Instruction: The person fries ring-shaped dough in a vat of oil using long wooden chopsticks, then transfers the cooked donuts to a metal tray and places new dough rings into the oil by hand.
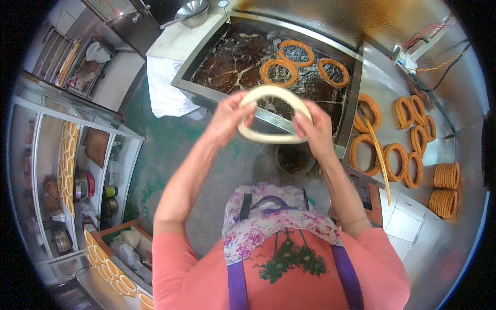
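A pale ring of raw dough [274, 138] is stretched between my two hands, in front of the fryer's near edge. My left hand [230, 118] is closed round its left side, thumb on top. On the opposite side my right hand [316, 128] grips it the same way. Beyond the dough lies a wide metal fryer [206, 92] of dark, foaming oil. Three browned dough rings float there: one farther back [309, 52], one nearer [264, 77] and one at the right [322, 71].
Right of the fryer, a metal tray holds several fried rings [397, 178] and long wooden chopsticks [381, 157]. Stacked rings [445, 176] stand farther right. A metal strainer [194, 14] and a white cloth [164, 90] lie at the back left. Shelves with raw rings [68, 160] stand left.
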Tool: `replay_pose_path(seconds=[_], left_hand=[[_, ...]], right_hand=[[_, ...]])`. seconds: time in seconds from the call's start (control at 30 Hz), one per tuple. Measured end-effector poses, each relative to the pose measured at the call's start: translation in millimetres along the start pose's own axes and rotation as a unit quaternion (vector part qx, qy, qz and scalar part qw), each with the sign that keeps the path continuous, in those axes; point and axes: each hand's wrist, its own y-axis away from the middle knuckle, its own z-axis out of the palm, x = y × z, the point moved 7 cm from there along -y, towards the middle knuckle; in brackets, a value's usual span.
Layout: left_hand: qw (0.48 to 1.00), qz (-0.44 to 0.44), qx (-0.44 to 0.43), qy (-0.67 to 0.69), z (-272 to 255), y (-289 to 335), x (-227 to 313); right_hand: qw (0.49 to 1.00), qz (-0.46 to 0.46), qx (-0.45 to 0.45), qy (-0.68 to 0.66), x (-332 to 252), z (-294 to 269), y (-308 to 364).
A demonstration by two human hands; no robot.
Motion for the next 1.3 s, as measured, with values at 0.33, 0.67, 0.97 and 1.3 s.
replay_pose_path(seconds=[0.33,0.67,0.97,1.3], left_hand=[[0.985,0.014,-0.008,-0.17,-162,-215,66],[0.895,0.039,-0.118,-0.428,-313,-386,-14],[0.741,0.175,-0.156,-0.629,-338,-423,-48],[0.845,0.139,0.273,-0.438,-445,-318,52]], right_hand=[[0.973,-0.072,-0.046,0.215,34,58,-257],[0.94,0.062,-0.077,0.327,173,113,-417],[0.925,0.063,-0.156,0.34,264,132,-482],[0.839,-0.033,-0.235,0.489,296,143,-537]])
